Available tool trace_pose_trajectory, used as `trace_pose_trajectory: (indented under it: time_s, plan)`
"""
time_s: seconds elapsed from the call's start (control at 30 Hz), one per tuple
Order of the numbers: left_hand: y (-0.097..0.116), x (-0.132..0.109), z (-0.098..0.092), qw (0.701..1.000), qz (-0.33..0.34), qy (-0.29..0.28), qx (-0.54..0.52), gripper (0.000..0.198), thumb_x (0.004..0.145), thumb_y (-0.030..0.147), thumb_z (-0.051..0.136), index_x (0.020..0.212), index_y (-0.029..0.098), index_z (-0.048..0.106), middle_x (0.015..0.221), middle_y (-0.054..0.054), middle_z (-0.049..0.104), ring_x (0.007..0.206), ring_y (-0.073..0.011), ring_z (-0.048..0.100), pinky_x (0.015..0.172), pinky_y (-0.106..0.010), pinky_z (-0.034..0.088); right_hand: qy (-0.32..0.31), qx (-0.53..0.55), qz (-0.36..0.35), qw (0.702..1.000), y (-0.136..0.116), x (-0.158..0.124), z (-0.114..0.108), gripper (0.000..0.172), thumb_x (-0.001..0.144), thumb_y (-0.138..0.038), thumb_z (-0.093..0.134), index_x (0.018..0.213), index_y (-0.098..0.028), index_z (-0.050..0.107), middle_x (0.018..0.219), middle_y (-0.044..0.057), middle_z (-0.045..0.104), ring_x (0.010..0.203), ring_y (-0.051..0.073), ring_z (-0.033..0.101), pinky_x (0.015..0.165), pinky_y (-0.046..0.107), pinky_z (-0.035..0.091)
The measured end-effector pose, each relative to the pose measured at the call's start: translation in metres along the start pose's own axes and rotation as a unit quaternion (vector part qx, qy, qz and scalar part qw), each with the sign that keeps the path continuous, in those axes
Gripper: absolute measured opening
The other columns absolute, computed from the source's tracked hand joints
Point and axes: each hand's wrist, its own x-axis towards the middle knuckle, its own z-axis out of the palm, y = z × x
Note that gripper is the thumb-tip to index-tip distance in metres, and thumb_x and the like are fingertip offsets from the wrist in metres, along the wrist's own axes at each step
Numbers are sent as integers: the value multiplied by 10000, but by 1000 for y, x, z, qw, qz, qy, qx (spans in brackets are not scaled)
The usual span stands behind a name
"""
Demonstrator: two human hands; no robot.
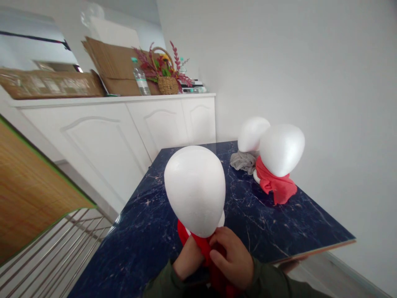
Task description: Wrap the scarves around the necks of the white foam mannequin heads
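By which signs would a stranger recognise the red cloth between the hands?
On the dark blue table, find the nearest white head form. Below it is the red cloth; unlike the coral cloth or grey cloth, it touches the right hand.

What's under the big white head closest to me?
Under the white head I see red cloth, touched by the left hand and right hand, and a white edge. Whatever holds the head up is mostly covered.

A white raised-panel cabinet (114, 134) stands at 10 o'clock; a plain pale wall (316, 70) rises at 2 o'clock.
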Motion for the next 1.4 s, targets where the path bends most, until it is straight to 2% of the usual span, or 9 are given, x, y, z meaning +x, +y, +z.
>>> trace_pose_trajectory:
  time_s: [0.17,0.3,0.47,0.53,0.7,0.93,1.1,1.23,1.4]
  plan:
    - [-1,-11,7,993,60,60,80,164,670,166,589,820,219,628,949,-53,626,1032,-242,492,974,-389,307,7,9,41,999,0,0,8,221,606,-292,679,761,-176,571,1064,64,508,974,209,465,842,335,363]
    - [7,-21,4,995,0,39,-94,196,681,158,580,872,162,627,894,-54,654,874,-213,574,868,-356,407,70,132,78,986,9,6,5,114,714,-265,557,786,-177,564,1043,62,528,994,194,468,882,349,341]
    - [5,-29,-29,931,-64,112,-341,220,681,138,573,900,147,597,823,-31,674,691,-135,607,648,-234,481,60,455,233,858,32,16,-16,219,730,-383,515,736,-173,455,608,-32,486,576,94,480,605,246,402]
    - [5,-32,-47,926,-67,127,-350,239,667,141,586,906,142,581,786,-30,673,664,-128,607,609,-216,478,57,442,252,859,45,19,-29,234,697,-374,545,686,-179,416,486,-83,346,432,56,343,471,198,310]
    - [30,-39,-81,992,-83,12,-99,350,575,119,653,899,153,525,698,-10,648,560,-125,583,504,-195,419,12,55,140,989,69,37,-69,84,626,-212,573,673,-164,523,533,-44,454,492,77,372,497,221,260]
    - [77,-35,-89,926,-15,23,378,94,591,144,543,676,160,582,606,35,573,569,-120,510,535,-207,358,68,-11,103,992,88,59,-83,184,533,-55,473,656,-180,531,580,-39,492,592,102,427,593,227,309]
    - [47,-44,-63,989,-6,142,28,112,647,188,582,749,145,564,684,8,619,609,-117,555,580,-210,427,73,102,126,984,83,47,-57,93,688,-213,400,731,-176,473,644,-3,548,606,118,516,557,234,402]
    - [25,-51,-46,914,-16,277,-296,184,668,70,532,839,136,544,747,-26,647,639,-117,604,613,-216,488,54,327,174,927,69,40,-38,172,707,-347,434,723,-177,456,597,-19,511,556,92,506,544,226,429]
    - [30,-57,-54,865,-81,260,-421,137,699,57,456,800,106,533,679,-62,627,600,-143,611,589,-261,506,99,351,205,908,69,46,-23,213,633,-363,507,610,-201,370,415,-114,197,340,41,190,328,168,189]
